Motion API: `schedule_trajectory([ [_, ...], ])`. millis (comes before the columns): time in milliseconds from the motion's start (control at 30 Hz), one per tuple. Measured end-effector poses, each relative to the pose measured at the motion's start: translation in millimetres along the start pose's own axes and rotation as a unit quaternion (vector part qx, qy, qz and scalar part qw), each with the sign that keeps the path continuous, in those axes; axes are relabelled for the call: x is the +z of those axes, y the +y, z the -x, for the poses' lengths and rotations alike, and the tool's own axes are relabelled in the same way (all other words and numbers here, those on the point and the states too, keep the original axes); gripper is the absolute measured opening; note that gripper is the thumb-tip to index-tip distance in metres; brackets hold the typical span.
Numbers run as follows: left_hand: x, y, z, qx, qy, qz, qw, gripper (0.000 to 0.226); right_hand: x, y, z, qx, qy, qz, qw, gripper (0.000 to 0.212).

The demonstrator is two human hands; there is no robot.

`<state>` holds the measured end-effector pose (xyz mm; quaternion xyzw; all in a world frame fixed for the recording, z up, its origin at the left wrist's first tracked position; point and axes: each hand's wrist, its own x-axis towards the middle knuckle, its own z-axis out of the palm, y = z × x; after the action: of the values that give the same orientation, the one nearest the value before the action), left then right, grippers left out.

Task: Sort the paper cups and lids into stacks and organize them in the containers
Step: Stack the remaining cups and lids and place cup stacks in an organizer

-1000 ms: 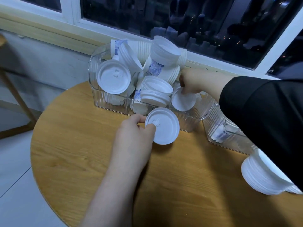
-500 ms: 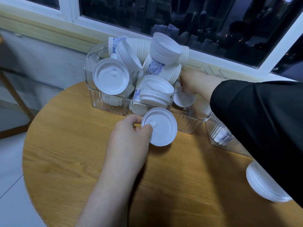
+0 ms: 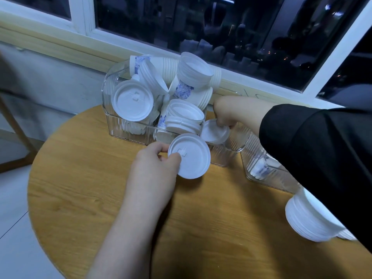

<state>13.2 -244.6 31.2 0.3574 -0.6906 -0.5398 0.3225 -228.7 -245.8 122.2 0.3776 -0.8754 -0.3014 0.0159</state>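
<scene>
Our left hand [image 3: 155, 166] pinches a round white lid [image 3: 190, 156] (smooth plastic) above the wooden bench [image 3: 80, 188]; our right hand [image 3: 227, 111] grips another lid [image 3: 215, 133] in the ribbed clear bin [image 3: 221, 156].

White lid [image 3: 190, 157] at frame centre, white lids [image 3: 131, 101] and stacks at upper centre. White cups with blue floral print [image 3: 183, 90] among them. Clear, ribbed container [image 3: 221, 156] at centre; second clear container [image 3: 259, 158] at right. White lid stack [image 3: 308, 220] at lower right. Black sleeve [image 3: 322, 150] at right. Light oak-grain counter [image 3: 80, 178]. White window frame [image 3: 86, 21] above, dark glass.
</scene>
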Motion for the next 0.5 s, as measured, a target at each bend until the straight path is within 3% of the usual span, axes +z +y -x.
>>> schedule_trajectory([
  [167,-2,7,7,-0.004,0.011,0.033,0.999,0.008,-20,1,45,-0.009,0.083,0.046,0.995,0.032],
  [267,-5,15,16,-0.005,0.011,0.047,0.999,0.010,-33,8,71,0.010,0.093,0.059,0.994,0.010],
  [333,-6,22,24,-0.001,0.012,0.053,0.999,0.008,-42,17,89,0.021,0.116,0.049,0.992,0.012],
  [400,-5,28,32,0.002,0.011,0.057,0.998,0.007,-51,32,107,0.027,0.164,0.006,0.986,0.017],
  [500,-1,36,47,-0.019,-0.013,0.095,0.995,0.008,-51,57,146,0.021,0.197,-0.201,0.959,0.015],
])
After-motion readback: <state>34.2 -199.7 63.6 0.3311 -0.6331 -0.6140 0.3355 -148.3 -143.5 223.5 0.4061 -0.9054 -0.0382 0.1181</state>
